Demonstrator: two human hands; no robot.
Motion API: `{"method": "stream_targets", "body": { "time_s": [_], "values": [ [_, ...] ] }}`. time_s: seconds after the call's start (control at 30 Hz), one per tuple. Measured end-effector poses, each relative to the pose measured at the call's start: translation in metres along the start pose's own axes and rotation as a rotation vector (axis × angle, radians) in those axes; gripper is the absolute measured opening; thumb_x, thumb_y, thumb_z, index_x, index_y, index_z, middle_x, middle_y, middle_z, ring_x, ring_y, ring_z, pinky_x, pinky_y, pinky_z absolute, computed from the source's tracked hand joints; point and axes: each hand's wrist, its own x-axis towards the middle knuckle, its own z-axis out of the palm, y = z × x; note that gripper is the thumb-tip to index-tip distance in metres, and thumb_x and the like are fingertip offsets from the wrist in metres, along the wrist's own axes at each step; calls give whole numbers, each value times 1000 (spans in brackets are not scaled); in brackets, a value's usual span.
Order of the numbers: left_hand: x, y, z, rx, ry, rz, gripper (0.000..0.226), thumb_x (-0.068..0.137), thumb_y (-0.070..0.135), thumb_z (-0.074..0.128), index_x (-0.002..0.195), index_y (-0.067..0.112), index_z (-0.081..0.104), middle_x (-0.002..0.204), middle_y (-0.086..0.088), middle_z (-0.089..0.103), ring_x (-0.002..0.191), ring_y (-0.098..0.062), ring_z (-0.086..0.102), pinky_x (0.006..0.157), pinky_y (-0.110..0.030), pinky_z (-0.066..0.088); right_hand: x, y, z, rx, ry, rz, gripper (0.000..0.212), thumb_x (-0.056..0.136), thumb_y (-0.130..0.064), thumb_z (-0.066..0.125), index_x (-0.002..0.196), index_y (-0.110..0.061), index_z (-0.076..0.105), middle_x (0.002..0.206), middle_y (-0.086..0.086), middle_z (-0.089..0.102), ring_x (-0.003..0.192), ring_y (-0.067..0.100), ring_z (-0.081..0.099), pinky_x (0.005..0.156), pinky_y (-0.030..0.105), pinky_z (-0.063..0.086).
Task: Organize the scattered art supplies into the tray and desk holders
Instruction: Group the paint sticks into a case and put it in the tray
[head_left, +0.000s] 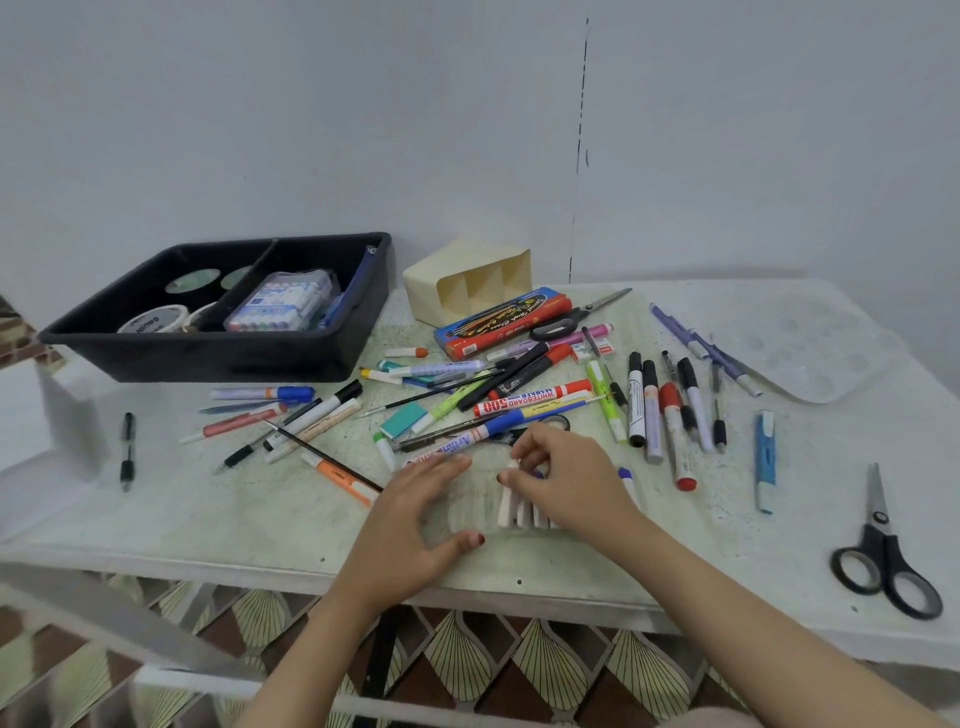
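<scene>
Pinching the white stick's (506, 503) top end, right hand (567, 478) curls; left hand (415, 517) lies spread just beside.

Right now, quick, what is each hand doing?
Left hand: open, fingers spread.
Right hand: closed, pinching a white stick.

Home craft rm, stained tbl (218, 514), tiled flr (470, 670)

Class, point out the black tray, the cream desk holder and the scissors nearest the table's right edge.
black tray (208, 358): head view, front wall.
cream desk holder (462, 257): head view, upper face.
scissors (879, 518): head view, pivot screw.
</scene>
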Motion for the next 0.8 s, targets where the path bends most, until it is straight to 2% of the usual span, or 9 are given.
{"method": "stream_targets", "body": {
  "time_s": [0.17,0.27,0.37,0.53,0.7,0.8],
  "values": [
    [1,0,0,-4,10,7,67,70,71,53,131,54,31,133,44,21,131,16,15,103,-9,8,5,5,0,-189,-69,-102,21,82,-37,67,96,-23,67,89,-7,62,91,12,53,77,26,45],
    [2,-1,0,-8,13,8,68,70,70,54,132,52,33,134,42,23,133,11,17,105,-16,12,3,4,-3,-246,-125,-134,31,81,-44,66,106,-25,64,94,-9,55,94,10,48,80,26,41],
    [2,-2,0,-1,19,15,69,70,70,54,133,50,34,134,42,23,131,14,16,105,-17,14,0,2,-6,-286,-154,-157,41,78,-50,66,112,-28,62,99,-8,52,97,10,47,83,26,38],
    [2,-4,1,-11,38,28,69,71,69,56,134,46,39,133,42,28,132,14,18,103,-17,20,-3,0,-2,-320,-146,-220,41,80,-49,63,117,-32,61,106,-9,51,102,9,45,91,29,35],
    [3,-5,2,-15,35,27,71,71,72,55,135,45,41,136,38,29,135,8,20,106,-26,24,-2,1,-4,-434,-105,-255,40,80,-54,59,111,-29,60,107,-8,51,103,13,45,84,29,28],
    [3,-5,2,-14,30,22,70,71,70,56,135,44,41,137,37,28,135,9,19,107,-27,23,-4,2,-3,-469,-105,-249,42,81,-57,56,113,-29,59,108,-8,52,104,13,45,86,29,27]
  ]
}}
